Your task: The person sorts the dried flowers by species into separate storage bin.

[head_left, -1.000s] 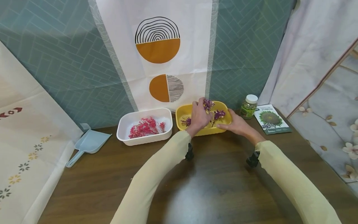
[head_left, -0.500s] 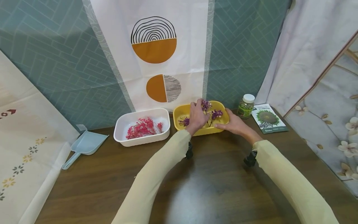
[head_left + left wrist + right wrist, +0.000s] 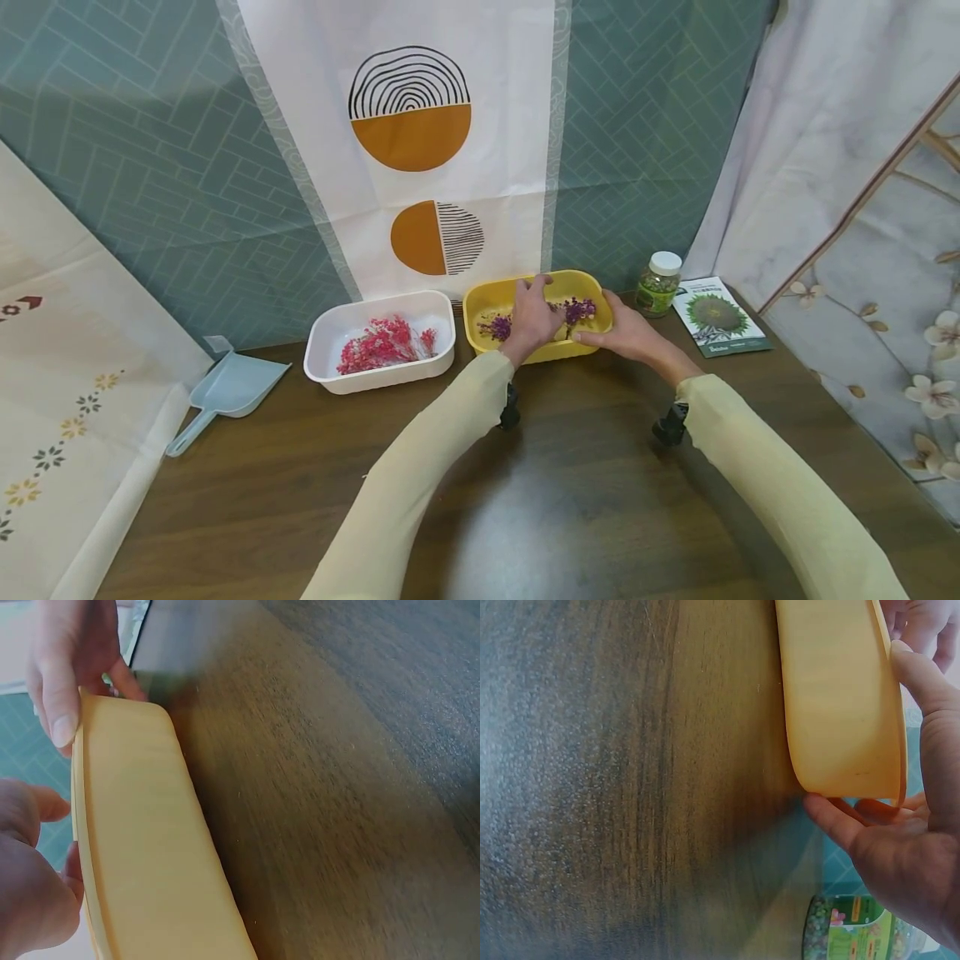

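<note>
My left hand (image 3: 531, 317) reaches down into the yellow plastic basin (image 3: 480, 296), among sprigs of purple dried flowers (image 3: 579, 310). Some of its fingertips are hidden behind the basin wall in the left wrist view, so whether they pinch a stem does not show. With its thumb at the near rim and its fingers round the end wall, my right hand (image 3: 900, 825) grips the basin's right end. Another purple dried flower cluster (image 3: 495, 327) lies at the left inside the basin.
A white basin (image 3: 322, 350) with pink dried flowers (image 3: 386, 342) stands left of the yellow one. Farther left lies a light blue dustpan (image 3: 236, 383). A white-capped jar (image 3: 658, 287) and a sunflower seed packet (image 3: 720, 317) sit at the right, by the cloth-covered walls.
The purple sprig beside my left hand, which stood up above the basin, now lies lower inside it. My left hand has dipped slightly. The right hand keeps its grip on the basin.
</note>
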`<action>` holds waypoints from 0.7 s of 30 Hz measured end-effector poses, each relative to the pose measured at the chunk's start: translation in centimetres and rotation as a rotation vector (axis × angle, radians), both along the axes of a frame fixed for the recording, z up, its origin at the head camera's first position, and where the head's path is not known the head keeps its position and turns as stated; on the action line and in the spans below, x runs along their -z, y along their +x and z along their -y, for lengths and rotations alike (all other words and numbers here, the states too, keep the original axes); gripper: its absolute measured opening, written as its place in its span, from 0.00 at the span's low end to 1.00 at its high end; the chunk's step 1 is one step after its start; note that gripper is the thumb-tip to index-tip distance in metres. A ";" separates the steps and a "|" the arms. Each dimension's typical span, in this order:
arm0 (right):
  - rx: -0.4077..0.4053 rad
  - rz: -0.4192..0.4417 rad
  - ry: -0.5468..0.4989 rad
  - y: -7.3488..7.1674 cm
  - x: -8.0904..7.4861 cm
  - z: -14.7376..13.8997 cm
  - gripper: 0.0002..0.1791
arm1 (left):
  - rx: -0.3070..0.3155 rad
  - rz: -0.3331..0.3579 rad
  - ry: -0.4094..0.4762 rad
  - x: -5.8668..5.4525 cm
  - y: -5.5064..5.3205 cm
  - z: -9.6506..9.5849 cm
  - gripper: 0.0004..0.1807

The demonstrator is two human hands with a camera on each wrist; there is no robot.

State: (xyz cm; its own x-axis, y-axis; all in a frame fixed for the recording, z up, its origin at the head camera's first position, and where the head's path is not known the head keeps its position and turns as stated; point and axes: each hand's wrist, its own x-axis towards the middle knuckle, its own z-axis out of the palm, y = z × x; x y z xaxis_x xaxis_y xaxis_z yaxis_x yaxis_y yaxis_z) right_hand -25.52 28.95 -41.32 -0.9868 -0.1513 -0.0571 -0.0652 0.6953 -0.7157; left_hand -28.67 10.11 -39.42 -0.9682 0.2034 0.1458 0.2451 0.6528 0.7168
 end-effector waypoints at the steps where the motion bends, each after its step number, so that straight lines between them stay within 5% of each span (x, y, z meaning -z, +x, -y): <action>1: 0.000 0.001 0.000 0.0 0.0 0.0 0.59 | 0.003 -0.004 0.001 0.0 0.0 0.1 0.32; 9: -0.005 0.002 -0.010 0.0 0.0 0.1 0.59 | 0.044 -0.050 0.064 -0.4 0.7 1.6 0.30; 21: -0.014 -0.024 -0.011 0.1 -0.1 0.1 0.60 | 0.115 -0.152 0.180 -0.8 3.7 6.7 0.27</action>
State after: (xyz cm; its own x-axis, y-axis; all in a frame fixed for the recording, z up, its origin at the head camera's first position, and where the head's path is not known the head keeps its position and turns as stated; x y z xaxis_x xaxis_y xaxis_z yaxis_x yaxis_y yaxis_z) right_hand -25.39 28.83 -41.26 -0.9857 -0.1652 -0.0320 -0.0916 0.6862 -0.7217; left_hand -25.01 3.40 -38.63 -0.9045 0.2682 0.3315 0.4238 0.4796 0.7684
